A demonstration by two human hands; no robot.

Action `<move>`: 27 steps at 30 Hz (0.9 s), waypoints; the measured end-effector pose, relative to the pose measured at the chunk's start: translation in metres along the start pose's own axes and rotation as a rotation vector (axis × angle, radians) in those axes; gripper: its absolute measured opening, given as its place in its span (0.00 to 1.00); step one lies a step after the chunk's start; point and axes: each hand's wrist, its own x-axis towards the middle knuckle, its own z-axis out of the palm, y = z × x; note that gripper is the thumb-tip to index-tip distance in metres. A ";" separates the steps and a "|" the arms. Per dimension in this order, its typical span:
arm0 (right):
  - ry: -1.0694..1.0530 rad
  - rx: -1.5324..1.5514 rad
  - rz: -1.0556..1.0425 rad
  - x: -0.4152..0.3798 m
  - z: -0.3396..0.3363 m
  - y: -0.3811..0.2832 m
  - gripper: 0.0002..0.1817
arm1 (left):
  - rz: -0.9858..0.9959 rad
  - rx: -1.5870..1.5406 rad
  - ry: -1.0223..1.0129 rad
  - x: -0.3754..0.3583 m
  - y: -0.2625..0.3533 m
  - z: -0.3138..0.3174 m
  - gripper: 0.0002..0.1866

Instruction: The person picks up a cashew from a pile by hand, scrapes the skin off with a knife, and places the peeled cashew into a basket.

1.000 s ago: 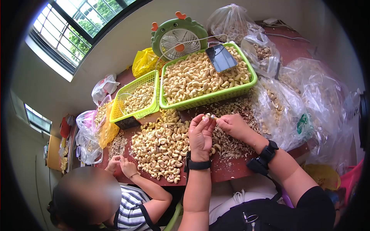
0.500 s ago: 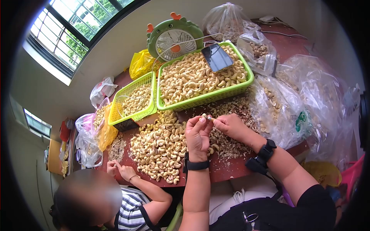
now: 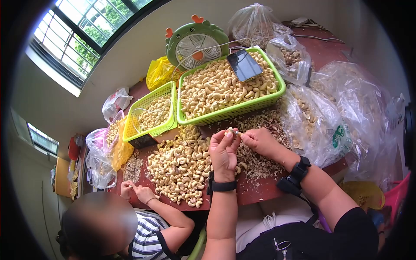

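Observation:
My left hand (image 3: 224, 151) is closed in a pinch on a cashew (image 3: 230, 131), palm turned up, above the table's front part. Beside it, my right hand (image 3: 258, 141) pinches a small thin tool (image 3: 238, 133) whose tip meets the cashew. A pile of cashews (image 3: 180, 167) lies to the left of my left hand. Under and behind my right hand are brown skin scraps (image 3: 260, 162). Farther back, a large green basket (image 3: 229, 112) is heaped with cashews, and a phone (image 3: 244, 65) rests on them.
At the left, another person (image 3: 149, 225) holds both hands at the table edge. A smaller green basket (image 3: 149, 128) of cashews stands behind the pile. A green fan (image 3: 197, 43) is at the back. Clear plastic bags (image 3: 316, 117) crowd the right side.
Both my hands stay in nearly the same place, with a slight shift of the fingers around the cashew. The view has moved very slightly.

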 end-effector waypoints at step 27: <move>-0.010 0.121 0.094 0.000 -0.004 0.000 0.21 | -0.041 0.002 -0.189 0.002 0.000 -0.009 0.07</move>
